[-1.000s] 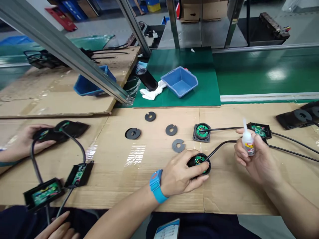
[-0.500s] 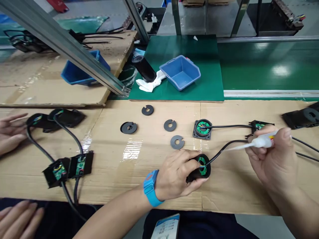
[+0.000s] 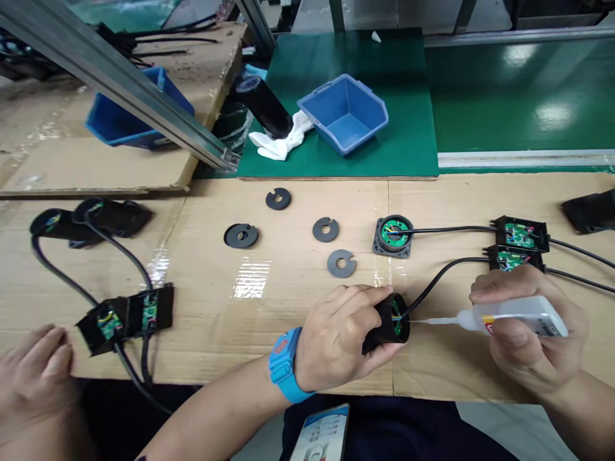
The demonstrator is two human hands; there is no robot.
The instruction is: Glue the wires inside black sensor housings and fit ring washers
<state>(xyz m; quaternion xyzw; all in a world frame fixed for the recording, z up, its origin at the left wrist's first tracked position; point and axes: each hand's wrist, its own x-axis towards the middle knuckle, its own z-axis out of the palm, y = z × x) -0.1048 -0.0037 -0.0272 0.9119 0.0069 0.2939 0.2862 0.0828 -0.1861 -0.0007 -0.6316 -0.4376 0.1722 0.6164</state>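
Observation:
My left hand (image 3: 343,336), with a blue wrist strap (image 3: 287,365), is closed round a black cylindrical housing (image 3: 379,336). The housing lies tilted, its open end toward the right, showing a green circuit board (image 3: 397,318) and a black cable (image 3: 435,282) coming out. In my right hand (image 3: 533,339) is a white glue bottle (image 3: 516,315) held sideways. Its thin nozzle points left, with the tip close to the housing's rim; whether they touch I cannot tell. Behind the housing sits a square black part (image 3: 393,237) with a round green board, wired to a small boxed circuit board (image 3: 523,234).
Several dark slotted discs (image 3: 341,263) lie mid-table. Two wired black housings (image 3: 113,219) are at left, near a co-worker's hand (image 3: 38,378). A blue bin (image 3: 343,115), white glove (image 3: 278,142) and black cylinder (image 3: 264,105) stand behind. A metal post (image 3: 120,83) slants across the left.
My right hand has lowered the glue bottle and brought its nozzle left to the housing's open end. The housing has tilted more to the right. The co-worker's hands at left have moved.

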